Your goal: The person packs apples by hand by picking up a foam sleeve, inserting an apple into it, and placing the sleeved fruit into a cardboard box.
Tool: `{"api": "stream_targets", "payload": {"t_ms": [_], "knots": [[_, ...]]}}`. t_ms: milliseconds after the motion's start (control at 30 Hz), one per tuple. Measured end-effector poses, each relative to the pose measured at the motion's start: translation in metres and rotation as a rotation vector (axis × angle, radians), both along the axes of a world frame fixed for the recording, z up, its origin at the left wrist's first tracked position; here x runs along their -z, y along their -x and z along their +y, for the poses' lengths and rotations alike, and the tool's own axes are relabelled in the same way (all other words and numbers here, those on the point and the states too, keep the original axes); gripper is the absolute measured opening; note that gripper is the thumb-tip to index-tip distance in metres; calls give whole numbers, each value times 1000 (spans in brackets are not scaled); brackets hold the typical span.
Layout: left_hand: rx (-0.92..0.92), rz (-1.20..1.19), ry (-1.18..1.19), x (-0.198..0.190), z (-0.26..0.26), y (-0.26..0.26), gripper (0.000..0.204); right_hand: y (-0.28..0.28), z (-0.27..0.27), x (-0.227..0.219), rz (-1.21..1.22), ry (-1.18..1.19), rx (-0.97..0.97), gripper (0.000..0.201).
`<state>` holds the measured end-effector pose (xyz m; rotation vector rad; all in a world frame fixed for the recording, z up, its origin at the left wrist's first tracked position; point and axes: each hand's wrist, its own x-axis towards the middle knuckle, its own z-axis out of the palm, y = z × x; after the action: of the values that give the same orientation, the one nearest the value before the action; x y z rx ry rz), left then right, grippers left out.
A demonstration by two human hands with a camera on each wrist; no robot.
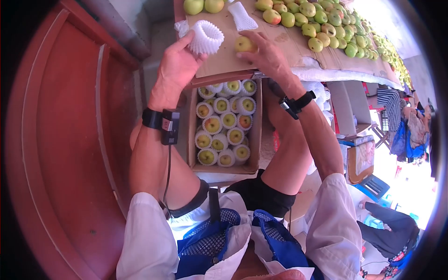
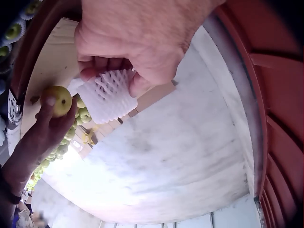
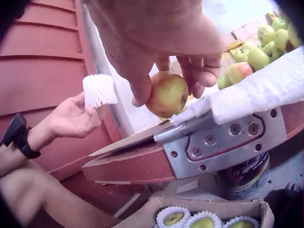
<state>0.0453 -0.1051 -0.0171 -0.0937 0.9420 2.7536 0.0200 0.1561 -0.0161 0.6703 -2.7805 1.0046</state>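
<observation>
My left hand [image 1: 178, 64] holds a white foam fruit net [image 1: 207, 37] by its side, with thumb and fingers pinching the mesh; its round mouth shows in the head view. An apple [image 1: 244, 44], yellow-green with a red blush, is gripped between the thumb and fingers of my right hand [image 1: 269, 55], over the cardboard-covered table [image 1: 219, 65]. In the right wrist view the same apple [image 3: 167, 95] hangs below my curled fingers. Below the table edge, a cardboard box [image 1: 192, 135] holds several apples in foam nets [image 1: 212, 124].
A large heap of apples [image 1: 326, 28] covers the table's right side. Another foam net [image 1: 242, 17] lies flat at the back, and two apples [image 1: 204, 6] sit at the back left. A red panelled door [image 1: 79, 116] stands close on the left. The table edge carries a metal hinge [image 3: 228, 140].
</observation>
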Motion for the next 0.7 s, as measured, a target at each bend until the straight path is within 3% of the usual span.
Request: {"api": "stream_targets", "payload": {"t_ms": [300, 400, 500, 700], "knots": [[-59, 62, 14, -2, -19, -4, 37, -8, -17, 13, -21, 87, -229, 63], [-65, 54, 11, -3, -22, -6, 37, -8, -22, 11, 12, 142, -137, 61], [-85, 40, 6, -1, -23, -8, 37, -6, -22, 3, 112, -39, -56, 58], [-98, -4, 4, 1, -18, -8, 38, -10, -27, -1, 30, -61, -55, 60]]}}
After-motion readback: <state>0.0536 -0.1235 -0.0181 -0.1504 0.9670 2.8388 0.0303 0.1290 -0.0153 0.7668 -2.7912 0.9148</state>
